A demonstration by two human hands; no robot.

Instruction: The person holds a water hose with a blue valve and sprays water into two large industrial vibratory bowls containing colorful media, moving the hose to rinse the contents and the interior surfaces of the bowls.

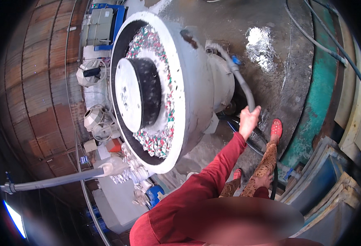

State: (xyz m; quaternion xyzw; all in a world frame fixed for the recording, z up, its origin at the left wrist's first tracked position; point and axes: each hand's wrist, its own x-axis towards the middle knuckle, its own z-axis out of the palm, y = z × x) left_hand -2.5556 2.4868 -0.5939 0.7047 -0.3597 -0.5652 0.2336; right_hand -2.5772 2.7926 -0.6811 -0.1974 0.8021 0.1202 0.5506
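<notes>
My left hand is closed round the end of a thick grey hose, which runs up to the side of a large round tub. My right hand lies low on my patterned trouser leg, its fingers only partly visible, beside a black hose. Tilted in this view, the tub has a broad white rim and a dark inner wall. A ring of many small red, green and white pieces with whitish foam fills it around a central drum with a pale flat top.
Wet concrete floor lies beyond the hose, with a green strip along it. Metal panels lean at the right. Two pale faceted barrels and a grey-and-blue machine stand left. Another grey hose hangs at lower left.
</notes>
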